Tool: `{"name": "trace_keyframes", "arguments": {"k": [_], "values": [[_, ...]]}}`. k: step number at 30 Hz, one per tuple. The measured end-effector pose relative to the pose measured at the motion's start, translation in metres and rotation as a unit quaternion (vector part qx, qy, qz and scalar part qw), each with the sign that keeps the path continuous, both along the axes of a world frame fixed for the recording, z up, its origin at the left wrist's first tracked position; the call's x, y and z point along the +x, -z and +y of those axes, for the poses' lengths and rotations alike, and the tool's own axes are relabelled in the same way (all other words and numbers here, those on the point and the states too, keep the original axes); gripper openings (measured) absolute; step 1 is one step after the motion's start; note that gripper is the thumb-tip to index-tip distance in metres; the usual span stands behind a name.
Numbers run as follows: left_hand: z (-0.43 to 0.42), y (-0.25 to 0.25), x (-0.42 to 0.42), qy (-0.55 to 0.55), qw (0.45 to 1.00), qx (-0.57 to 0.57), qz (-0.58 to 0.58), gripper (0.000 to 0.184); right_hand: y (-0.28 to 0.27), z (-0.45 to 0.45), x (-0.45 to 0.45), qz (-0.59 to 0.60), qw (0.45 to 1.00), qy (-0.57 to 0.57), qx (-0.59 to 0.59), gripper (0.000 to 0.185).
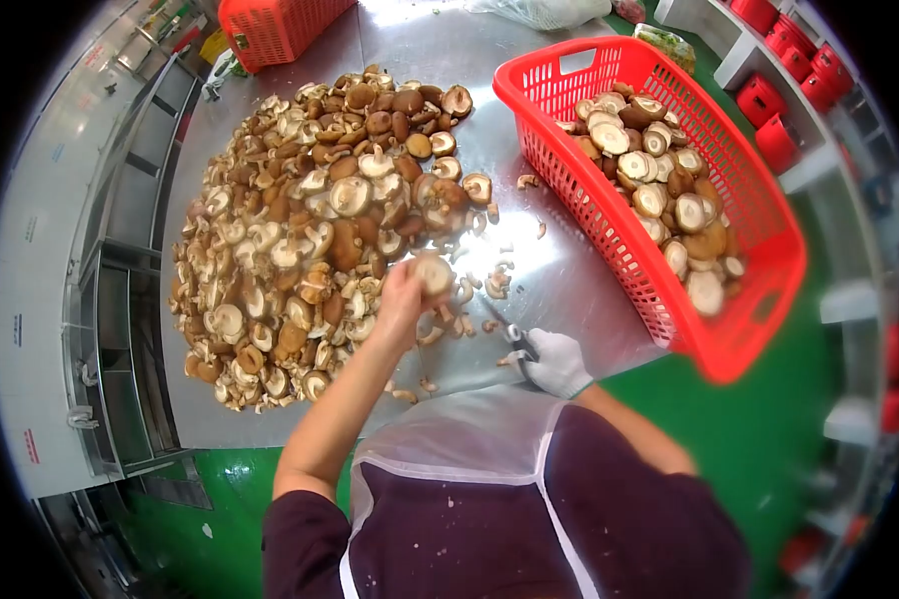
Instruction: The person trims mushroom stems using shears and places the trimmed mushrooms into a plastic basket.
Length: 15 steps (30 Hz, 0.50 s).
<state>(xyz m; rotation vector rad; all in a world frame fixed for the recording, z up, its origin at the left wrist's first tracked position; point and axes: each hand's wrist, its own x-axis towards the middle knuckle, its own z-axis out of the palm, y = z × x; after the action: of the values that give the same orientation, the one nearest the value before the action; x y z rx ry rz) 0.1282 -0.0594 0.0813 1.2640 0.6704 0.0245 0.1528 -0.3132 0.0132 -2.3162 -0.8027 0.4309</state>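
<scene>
My bare left hand (404,298) holds a mushroom (434,275), its pale underside turned up, at the right edge of a large heap of brown mushrooms (290,220). My right hand (557,363), in a white glove, is closed round the dark handles of scissors (515,339), whose blades point up and left toward the heap. Cut stems (496,283) lie scattered on the metal table between the heap and a red basket. That basket (609,215) stands at the right with mushrooms inside, several showing pale undersides.
The metal table (420,40) has a second red basket (275,30) at its far left and a clear plastic bag (544,10) at its far edge. Shelving with red containers (777,140) stands at the right. Metal racks (120,299) are at the left, above green floor.
</scene>
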Motion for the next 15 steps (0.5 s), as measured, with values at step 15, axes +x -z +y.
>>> {"name": "trace_keyframes", "arguments": {"k": [15], "values": [[-0.003, 0.038, 0.209, 0.427, 0.493, 0.756, 0.058, 0.049, 0.026, -0.014, -0.003, 0.009, 0.979, 0.079, 0.189, 0.021]]}}
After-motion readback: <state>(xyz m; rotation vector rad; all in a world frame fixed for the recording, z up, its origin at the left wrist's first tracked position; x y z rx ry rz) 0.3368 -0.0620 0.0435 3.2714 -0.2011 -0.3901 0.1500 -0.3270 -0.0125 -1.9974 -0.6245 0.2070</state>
